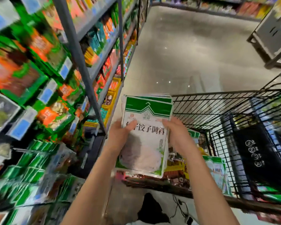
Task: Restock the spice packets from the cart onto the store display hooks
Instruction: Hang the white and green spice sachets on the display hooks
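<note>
A stack of white and green spice packets (146, 127) is held upright in front of me, above the near end of the black wire cart (217, 111). My left hand (120, 135) grips the stack's left edge with the thumb on its face. Along the right edge, my right hand (177, 135) holds it with fingers curled over the front. More of the same packets (216, 172) lie in the cart. Green packets hang on display hooks (34, 153) at the lower left.
Grey metal shelving (81, 65) full of colourful packets runs along the left. Yellow crates (111, 101) sit at floor level by the shelf. The grey aisle floor (193, 46) stretches ahead. Another shelf unit (272, 38) stands at the upper right.
</note>
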`<state>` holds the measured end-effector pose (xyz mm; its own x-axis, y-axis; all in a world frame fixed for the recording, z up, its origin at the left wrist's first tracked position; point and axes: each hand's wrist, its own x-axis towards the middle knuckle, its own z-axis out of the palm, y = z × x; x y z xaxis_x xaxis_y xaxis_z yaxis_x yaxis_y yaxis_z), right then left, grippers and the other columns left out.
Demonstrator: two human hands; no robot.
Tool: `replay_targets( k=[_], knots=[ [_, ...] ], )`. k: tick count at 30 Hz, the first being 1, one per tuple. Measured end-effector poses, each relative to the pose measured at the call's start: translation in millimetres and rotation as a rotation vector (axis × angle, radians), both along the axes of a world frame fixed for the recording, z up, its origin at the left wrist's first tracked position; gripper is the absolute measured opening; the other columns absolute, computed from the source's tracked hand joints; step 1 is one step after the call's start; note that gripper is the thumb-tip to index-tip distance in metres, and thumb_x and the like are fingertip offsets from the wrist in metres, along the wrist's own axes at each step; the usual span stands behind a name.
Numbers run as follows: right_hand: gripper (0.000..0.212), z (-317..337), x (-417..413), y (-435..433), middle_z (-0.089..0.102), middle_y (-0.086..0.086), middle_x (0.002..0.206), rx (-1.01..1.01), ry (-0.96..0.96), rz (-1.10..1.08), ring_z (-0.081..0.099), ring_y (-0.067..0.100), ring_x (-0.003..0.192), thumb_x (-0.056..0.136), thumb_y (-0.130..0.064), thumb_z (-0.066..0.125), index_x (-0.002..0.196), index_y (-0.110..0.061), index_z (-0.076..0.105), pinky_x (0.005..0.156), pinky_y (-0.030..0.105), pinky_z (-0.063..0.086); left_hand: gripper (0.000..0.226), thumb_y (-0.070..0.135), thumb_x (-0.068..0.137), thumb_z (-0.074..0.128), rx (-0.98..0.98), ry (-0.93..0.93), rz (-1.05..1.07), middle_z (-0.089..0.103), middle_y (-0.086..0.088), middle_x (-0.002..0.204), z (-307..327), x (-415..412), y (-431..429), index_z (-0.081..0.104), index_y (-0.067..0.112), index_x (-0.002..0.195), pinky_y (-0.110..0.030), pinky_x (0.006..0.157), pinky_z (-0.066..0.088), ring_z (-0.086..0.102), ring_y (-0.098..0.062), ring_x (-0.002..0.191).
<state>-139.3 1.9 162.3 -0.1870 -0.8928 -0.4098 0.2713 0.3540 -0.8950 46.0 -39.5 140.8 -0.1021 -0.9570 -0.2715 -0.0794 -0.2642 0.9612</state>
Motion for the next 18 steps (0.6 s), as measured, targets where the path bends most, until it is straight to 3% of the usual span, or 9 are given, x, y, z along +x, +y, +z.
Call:
replay_targets(
  k=[1, 3, 5, 7, 8, 10, 12, 15, 18],
  knots=[
    [0.015, 7.3, 12.1, 2.3, 0.07, 0.008, 0.098, -0.003, -0.029, 0.034, 0.063, 0.024, 0.094, 0.096, -0.007, 0.049, 0.098, -0.011, 0.063, 0.09, 0.039, 0.05, 0.045, 0.036, 0.083, 0.071, -0.001, 0.018, 0.019, 0.065, -0.005, 0.108, 6.8, 13.6, 4.9, 0.063, 0.008, 0.118, -0.022, 0.081, 0.047, 0.06, -0.018, 0.099],
    [0.023, 20.2, 37.2, 5.6, 0.066, 0.014, 0.102, -0.048, -0.043, 0.093, 0.06, 0.015, 0.087, 0.097, -0.008, 0.044, 0.092, -0.016, 0.064, 0.093, 0.04, 0.046, 0.063, 0.047, 0.074, 0.072, -0.023, -0.003, 0.052, 0.065, -0.011, 0.119, 20.9, 40.1, 14.3, 0.062, 0.007, 0.122, -0.038, 0.098, 0.046, 0.06, -0.027, 0.112],
    [0.026, 28.9, 58.1, 3.8, 0.068, 0.012, 0.103, -0.068, -0.151, 0.124, 0.063, 0.012, 0.086, 0.099, -0.009, 0.041, 0.095, -0.015, 0.066, 0.098, 0.041, 0.045, 0.042, 0.04, 0.077, 0.071, -0.028, -0.01, 0.109, 0.07, -0.008, 0.104, 32.4, 65.6, 24.5, 0.068, 0.011, 0.107, -0.039, 0.092, 0.049, 0.064, -0.026, 0.1],
    [0.027, 36.3, 78.6, -0.1, 0.072, 0.011, 0.096, -0.099, -0.259, 0.209, 0.069, 0.02, 0.086, 0.098, -0.007, 0.039, 0.101, -0.003, 0.066, 0.087, 0.036, 0.054, 0.01, 0.027, 0.085, 0.069, -0.047, -0.025, 0.188, 0.068, 0.001, 0.086, 40.2, 88.5, 34.8, 0.067, 0.018, 0.089, -0.033, 0.077, 0.047, 0.062, -0.019, 0.084],
    [0.027, 39.0, 88.9, -4.2, 0.073, 0.011, 0.095, -0.103, -0.283, 0.273, 0.07, 0.021, 0.087, 0.096, -0.009, 0.041, 0.102, -0.002, 0.067, 0.081, 0.032, 0.057, 0.006, 0.022, 0.089, 0.066, -0.063, -0.046, 0.236, 0.064, 0.005, 0.08, 44.7, 98.3, 41.5, 0.066, 0.018, 0.084, -0.032, 0.073, 0.044, 0.059, -0.017, 0.079],
    [0.027, 44.1, 108.5, -12.9, 0.073, 0.012, 0.096, -0.138, -0.32, 0.386, 0.071, 0.02, 0.087, 0.085, -0.014, 0.051, 0.099, -0.002, 0.072, 0.075, 0.029, 0.059, 0.01, 0.025, 0.088, 0.067, -0.095, -0.068, 0.338, 0.063, 0.006, 0.076, 55.7, 115.2, 55.7, 0.067, 0.016, 0.083, -0.033, 0.073, 0.041, 0.057, -0.017, 0.078],
    [0.034, 51.4, 130.4, -20.5, 0.073, 0.014, 0.1, -0.158, -0.346, 0.464, 0.071, 0.02, 0.09, 0.073, -0.02, 0.061, 0.1, -0.002, 0.071, 0.081, 0.03, 0.058, 0.02, 0.038, 0.076, 0.07, -0.11, -0.033, 0.465, 0.071, -0.002, 0.085, 66.0, 128.7, 71.2, 0.069, 0.019, 0.083, -0.039, 0.078, 0.049, 0.064, -0.024, 0.085],
    [0.022, 60.1, 159.5, -26.6, 0.074, 0.008, 0.098, -0.181, -0.287, 0.643, 0.071, 0.016, 0.09, 0.091, -0.012, 0.049, 0.101, -0.006, 0.069, 0.087, 0.031, 0.056, 0.021, 0.038, 0.07, 0.071, -0.135, 0.057, 0.638, 0.073, -0.005, 0.094, 78.4, 144.3, 98.7, 0.071, 0.024, 0.085, -0.037, 0.075, 0.052, 0.067, -0.025, 0.087],
    [0.029, 68.7, 187.8, -19.8, 0.075, 0.004, 0.091, -0.172, -0.287, 0.766, 0.072, 0.014, 0.084, 0.101, -0.011, 0.037, 0.102, -0.006, 0.065, 0.069, 0.025, 0.058, 0.035, 0.04, 0.07, 0.069, -0.191, 0.089, 0.76, 0.072, -0.001, 0.101, 82.1, 153.3, 126.8, 0.069, 0.023, 0.101, -0.031, 0.077, 0.055, 0.068, -0.019, 0.091]
  ],
)
